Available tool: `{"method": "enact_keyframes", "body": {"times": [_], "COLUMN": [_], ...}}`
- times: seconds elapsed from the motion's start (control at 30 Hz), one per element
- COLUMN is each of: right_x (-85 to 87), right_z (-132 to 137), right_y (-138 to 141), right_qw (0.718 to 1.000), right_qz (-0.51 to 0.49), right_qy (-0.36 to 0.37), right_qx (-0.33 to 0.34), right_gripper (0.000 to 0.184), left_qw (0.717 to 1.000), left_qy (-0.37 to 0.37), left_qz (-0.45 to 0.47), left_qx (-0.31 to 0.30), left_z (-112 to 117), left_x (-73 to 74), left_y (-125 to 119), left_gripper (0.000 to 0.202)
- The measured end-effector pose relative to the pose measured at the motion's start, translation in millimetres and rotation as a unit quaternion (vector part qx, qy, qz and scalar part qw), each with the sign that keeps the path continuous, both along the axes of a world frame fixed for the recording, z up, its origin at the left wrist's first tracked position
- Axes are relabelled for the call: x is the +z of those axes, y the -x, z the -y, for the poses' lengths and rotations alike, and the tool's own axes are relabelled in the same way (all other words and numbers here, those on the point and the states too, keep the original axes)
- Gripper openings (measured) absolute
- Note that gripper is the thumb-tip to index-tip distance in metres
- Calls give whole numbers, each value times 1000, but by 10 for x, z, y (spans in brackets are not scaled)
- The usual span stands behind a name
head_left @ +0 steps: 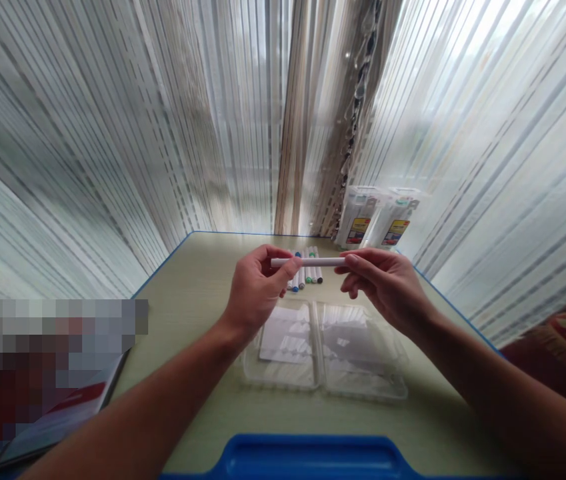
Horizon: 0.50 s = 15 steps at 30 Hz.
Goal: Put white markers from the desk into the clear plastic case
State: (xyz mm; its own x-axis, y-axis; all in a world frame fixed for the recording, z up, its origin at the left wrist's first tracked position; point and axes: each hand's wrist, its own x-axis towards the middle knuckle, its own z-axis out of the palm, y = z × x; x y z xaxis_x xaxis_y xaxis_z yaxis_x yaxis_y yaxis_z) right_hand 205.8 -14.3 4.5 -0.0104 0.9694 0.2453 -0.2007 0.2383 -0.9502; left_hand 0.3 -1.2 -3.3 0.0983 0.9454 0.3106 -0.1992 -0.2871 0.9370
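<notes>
Marker (pixel 323 262), white, slim, level above bench (pixel 187 287).
Likely light, stiff, smooth; best held near barrel ends, where left fingers (pixel 289 269) and right fingers (pixel 363 267) pinch closed.

smooth plastic marker (pixel 321 262), glossy clear plastic case (pixel 283 377), sheer cloth curtain (pixel 243 120)

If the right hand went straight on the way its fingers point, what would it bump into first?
Probably the left hand, which faces the right hand along the white stick they both hold. The pens seem to lie lower, though depth is hard to judge.
</notes>
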Motion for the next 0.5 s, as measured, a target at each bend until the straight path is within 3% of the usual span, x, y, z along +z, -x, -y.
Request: {"method": "enact_keyframes", "body": {"times": [0.5], "right_x": [-37], "right_z": [6], "right_y": [8], "right_qw": [999], "right_qz": [26], "right_qy": [-26], "right_qx": [38], "right_gripper": [26], "left_qw": [1000], "left_qy": [5], "left_qz": [-3], "left_qx": [-2], "left_z": [3], "left_x": [-11], "left_y": [-11], "left_gripper": [33]}}
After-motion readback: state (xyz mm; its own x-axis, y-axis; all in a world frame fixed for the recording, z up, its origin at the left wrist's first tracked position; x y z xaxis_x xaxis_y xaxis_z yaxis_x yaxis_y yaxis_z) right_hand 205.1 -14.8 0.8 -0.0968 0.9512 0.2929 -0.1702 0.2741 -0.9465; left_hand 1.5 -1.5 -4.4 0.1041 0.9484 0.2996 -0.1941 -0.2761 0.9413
